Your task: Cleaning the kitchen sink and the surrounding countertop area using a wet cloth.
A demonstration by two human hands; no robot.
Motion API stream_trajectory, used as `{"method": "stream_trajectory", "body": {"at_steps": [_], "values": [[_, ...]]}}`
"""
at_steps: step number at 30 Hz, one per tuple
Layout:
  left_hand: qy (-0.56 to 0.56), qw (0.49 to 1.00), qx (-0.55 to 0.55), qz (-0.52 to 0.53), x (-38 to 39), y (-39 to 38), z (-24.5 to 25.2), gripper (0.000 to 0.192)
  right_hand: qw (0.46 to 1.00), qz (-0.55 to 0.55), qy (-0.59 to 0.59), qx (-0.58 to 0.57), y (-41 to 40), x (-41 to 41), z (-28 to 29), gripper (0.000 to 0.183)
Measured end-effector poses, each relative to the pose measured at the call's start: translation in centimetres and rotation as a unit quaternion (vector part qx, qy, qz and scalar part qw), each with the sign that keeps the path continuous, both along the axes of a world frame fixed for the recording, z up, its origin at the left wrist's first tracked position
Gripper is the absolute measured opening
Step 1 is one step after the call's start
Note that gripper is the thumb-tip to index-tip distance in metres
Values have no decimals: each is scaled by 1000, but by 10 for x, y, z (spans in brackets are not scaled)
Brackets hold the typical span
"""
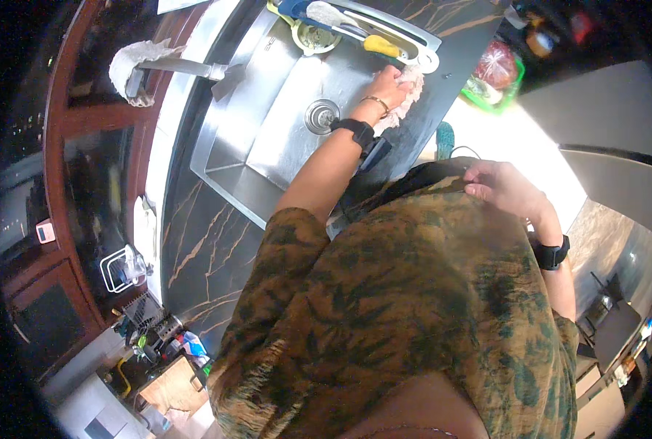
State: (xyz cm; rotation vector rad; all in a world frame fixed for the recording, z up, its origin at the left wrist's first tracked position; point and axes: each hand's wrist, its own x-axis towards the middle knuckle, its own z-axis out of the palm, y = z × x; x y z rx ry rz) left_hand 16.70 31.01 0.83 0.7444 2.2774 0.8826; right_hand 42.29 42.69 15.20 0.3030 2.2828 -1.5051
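My left hand (389, 90) is closed on a crumpled pale pink cloth (405, 104), which lies along the near rim of a stainless steel sink (276, 104) and the dark counter edge. Under my left forearm, the sink's drain (322, 116) is visible in the basin floor. My right hand (501, 184) is bent at my waist, its fingertips touching the hem of my brown and green patterned shirt (413, 274). Whether those fingers pinch the fabric is unclear. Just past my left hand is a yellow sponge-like item (382, 46) by a white sink caddy (427, 60).
A pale yellow strainer (316, 38) hangs at the sink's end. The faucet (183, 67) has a whitish cloth (134, 60) draped over it. Dark veined countertop (199, 247) borders the basin. A green basket (493, 99) holds bagged food. A wooden cutting board (172, 387) stands among kitchen items.
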Motion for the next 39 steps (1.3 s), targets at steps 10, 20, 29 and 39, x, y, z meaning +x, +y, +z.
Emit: {"method": "stream_trajectory", "body": {"at_steps": [10, 20, 29, 39], "values": [[-77, 995, 19, -65, 1, -55, -18, 46, 1000, 9, -20, 14, 3, -1, 15, 20], [-58, 996, -43, -44, 67, -221, 17, 47, 999, 29, 13, 12, 4, -5, 5, 19], [-232, 950, -96, 188, 102, -309, 14, 38, 997, 72, 4, 18, -10, -17, 17, 17], [245, 875, -120, 400, 143, -363, 30, 39, 986, 153, -72, -1, -13, -38, 7, 19]]}}
